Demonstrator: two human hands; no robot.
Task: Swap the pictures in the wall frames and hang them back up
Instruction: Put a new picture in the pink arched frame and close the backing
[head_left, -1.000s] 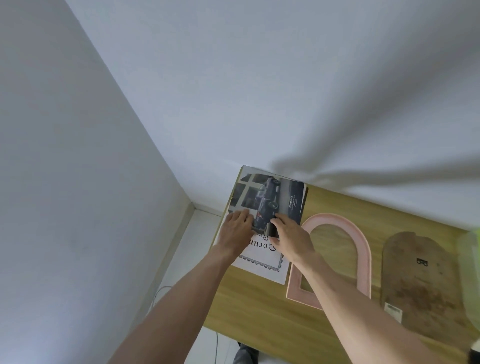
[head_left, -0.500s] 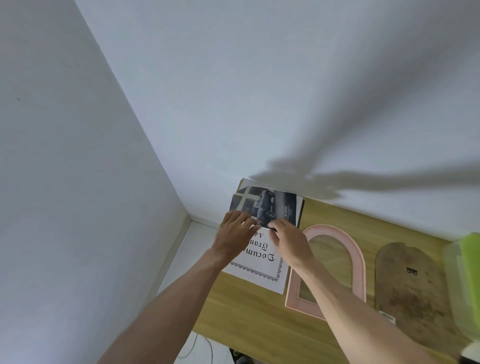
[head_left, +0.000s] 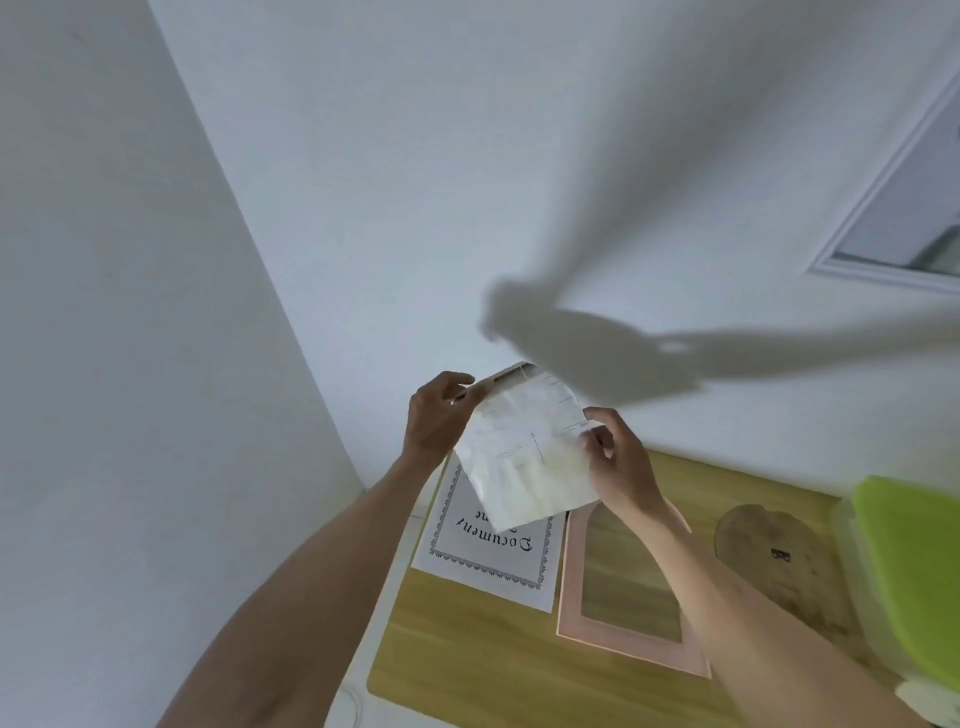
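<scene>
I hold a picture sheet (head_left: 527, 457) lifted off the table, its pale back side facing me. My left hand (head_left: 434, 421) grips its upper left edge and my right hand (head_left: 618, 460) pinches its right edge. Under it a white document sheet (head_left: 483, 551) with a decorative border and printed lettering lies flat on the wooden table (head_left: 467, 665). To its right lies a pink arched frame (head_left: 571, 592) with nothing in it, and further right a brown arched backing board (head_left: 779, 561).
A lime-green lidded plastic container (head_left: 914, 571) sits at the table's right end. White walls meet in a corner at the left. A white-framed window (head_left: 893, 208) is at the upper right. The table's left edge drops to the floor.
The car picture lay on the document sheet under both hands. Now both hands have raised it off the table and turned it so its pale back shows. The view tilted upward.
</scene>
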